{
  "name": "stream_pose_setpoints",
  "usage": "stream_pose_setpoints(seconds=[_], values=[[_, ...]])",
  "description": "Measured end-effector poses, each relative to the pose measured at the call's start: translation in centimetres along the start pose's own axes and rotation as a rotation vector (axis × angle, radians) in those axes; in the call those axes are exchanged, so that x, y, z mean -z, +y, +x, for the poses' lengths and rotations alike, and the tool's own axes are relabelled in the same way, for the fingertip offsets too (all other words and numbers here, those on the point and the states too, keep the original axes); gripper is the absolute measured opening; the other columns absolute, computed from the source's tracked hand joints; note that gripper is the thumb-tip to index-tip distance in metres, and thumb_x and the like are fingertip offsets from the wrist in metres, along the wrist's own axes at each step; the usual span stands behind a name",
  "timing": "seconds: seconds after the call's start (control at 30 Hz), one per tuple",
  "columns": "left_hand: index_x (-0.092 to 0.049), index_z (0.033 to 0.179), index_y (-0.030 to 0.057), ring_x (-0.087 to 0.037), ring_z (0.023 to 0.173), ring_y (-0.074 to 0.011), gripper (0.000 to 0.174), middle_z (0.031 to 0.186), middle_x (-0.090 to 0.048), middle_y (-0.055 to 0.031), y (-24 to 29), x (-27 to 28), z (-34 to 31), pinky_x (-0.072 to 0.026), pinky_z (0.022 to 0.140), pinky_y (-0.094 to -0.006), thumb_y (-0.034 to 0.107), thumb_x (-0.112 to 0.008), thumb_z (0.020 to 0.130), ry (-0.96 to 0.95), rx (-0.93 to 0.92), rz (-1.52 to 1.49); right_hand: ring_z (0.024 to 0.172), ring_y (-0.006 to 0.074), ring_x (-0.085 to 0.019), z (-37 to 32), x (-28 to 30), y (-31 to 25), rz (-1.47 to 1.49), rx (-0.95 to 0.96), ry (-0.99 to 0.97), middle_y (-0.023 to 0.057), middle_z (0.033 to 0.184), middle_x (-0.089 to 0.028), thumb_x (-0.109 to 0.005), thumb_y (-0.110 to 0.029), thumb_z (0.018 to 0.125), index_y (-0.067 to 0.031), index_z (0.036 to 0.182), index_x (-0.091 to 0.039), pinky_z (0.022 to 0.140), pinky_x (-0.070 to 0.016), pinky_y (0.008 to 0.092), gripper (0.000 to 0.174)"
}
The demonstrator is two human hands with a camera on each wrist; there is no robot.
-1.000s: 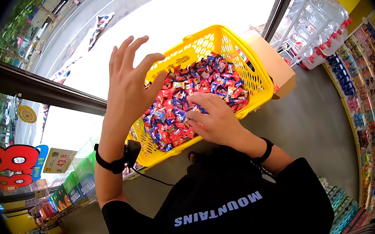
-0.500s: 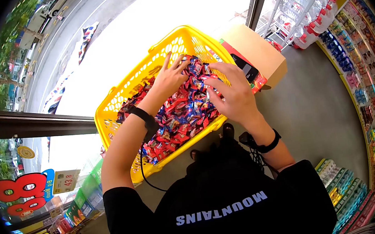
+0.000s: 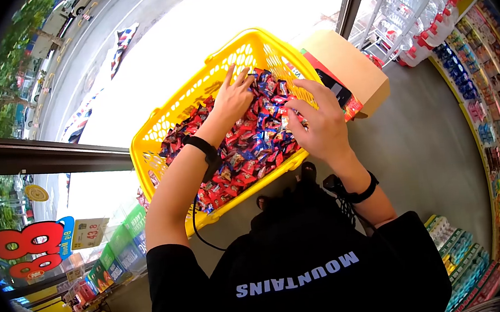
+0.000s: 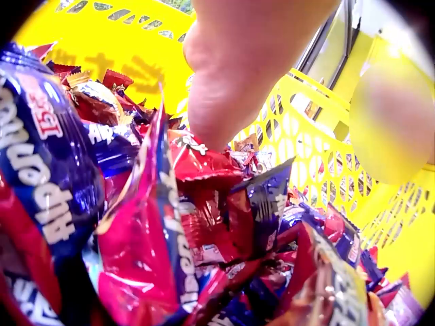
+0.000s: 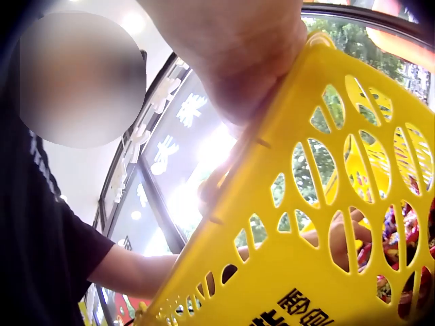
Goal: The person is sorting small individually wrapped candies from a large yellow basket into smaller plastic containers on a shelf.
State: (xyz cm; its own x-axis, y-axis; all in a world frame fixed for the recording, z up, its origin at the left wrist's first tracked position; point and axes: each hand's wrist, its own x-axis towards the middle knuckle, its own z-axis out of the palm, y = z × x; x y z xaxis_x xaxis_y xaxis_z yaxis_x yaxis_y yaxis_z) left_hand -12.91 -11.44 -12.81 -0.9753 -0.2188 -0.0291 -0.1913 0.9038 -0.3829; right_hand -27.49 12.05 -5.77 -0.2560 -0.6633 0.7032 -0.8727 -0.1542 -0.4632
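A yellow basket (image 3: 207, 211) holds a heap of wrapped candies (image 3: 248, 150), red and blue. The left hand (image 3: 232, 104) reaches over the heap near the far side, its fingers slightly bent and spread. In the left wrist view a fingertip of the left hand (image 4: 234, 75) touches a red-wrapped candy (image 4: 197, 161). Over the basket's right end is the right hand (image 3: 323, 125), thumb and fingers bent loosely and apart above the candies. The right wrist view has the right hand (image 5: 234, 51) at the rim of the basket (image 5: 272, 251), its fingertips hidden behind the wall.
An open cardboard box (image 3: 354, 72) with a dark device (image 3: 334, 86) stands just right of the basket. Bottled water (image 3: 415, 14) is stacked at the upper right, shelves of goods (image 3: 494, 106) line the right, and a window frame (image 3: 49, 154) crosses the left.
The left hand has come down from its raised, spread pose onto the candies and further right. The right hand has shifted to the basket's right end. The basket sits further left in view.
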Motion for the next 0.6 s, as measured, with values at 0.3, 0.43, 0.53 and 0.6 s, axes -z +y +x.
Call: stream_pose_setpoints(seconds=[0.3,0.43,0.53,0.6], values=[[-0.081,0.102,0.0097,-0.046,0.143,-0.0395,0.026,0.142,-0.058,-0.0149,-3.0,8.1,-4.2,-0.0357,0.124,-0.0519,0.035,-0.077,0.098,0.007,0.069,-0.729,0.124,0.0360,-0.065,-0.1,0.2,-0.1,0.004,0.023,-0.020,0.0158,0.131,-0.067,-0.079,-0.010,0.086,-0.0077,0.102,-0.075,0.106,-0.0534,0.0474,0.017],[-0.081,0.104,0.0098,-0.042,0.149,-0.0405,0.021,0.145,-0.057,-0.0140,-1.2,14.9,-9.0,-0.0357,0.124,-0.0519,0.030,-0.081,0.096,0.028,0.096,-0.860,0.130,0.0363,-0.061,0.1,0.3,-2.5,0.091,0.122,-0.080,0.0156,0.135,-0.065,-0.085,-0.018,0.085,-0.0093,0.107,-0.074,0.107,-0.0524,0.0492,0.026],[-0.080,0.104,0.0093,-0.039,0.153,-0.0400,0.021,0.148,-0.057,-0.0135,0.3,16.4,-12.7,-0.0349,0.125,-0.0525,0.023,-0.087,0.090,0.061,0.108,-0.862,0.133,0.0358,-0.060,-0.3,-0.7,-6.3,0.218,0.251,-0.178,0.0140,0.135,-0.065,-0.085,-0.020,0.083,-0.0090,0.107,-0.073,0.107,-0.0518,0.0501,0.029],[-0.080,0.104,0.0079,-0.041,0.151,-0.0422,0.025,0.147,-0.059,-0.0143,1.3,17.4,-15.1,-0.0340,0.126,-0.0562,0.019,-0.088,0.083,0.061,0.126,-0.931,0.133,0.0349,-0.060,-0.7,-2.5,-8.0,0.299,0.340,-0.167,0.0130,0.133,-0.065,-0.082,-0.018,0.083,-0.0086,0.106,-0.072,0.107,-0.0515,0.0501,0.026]])
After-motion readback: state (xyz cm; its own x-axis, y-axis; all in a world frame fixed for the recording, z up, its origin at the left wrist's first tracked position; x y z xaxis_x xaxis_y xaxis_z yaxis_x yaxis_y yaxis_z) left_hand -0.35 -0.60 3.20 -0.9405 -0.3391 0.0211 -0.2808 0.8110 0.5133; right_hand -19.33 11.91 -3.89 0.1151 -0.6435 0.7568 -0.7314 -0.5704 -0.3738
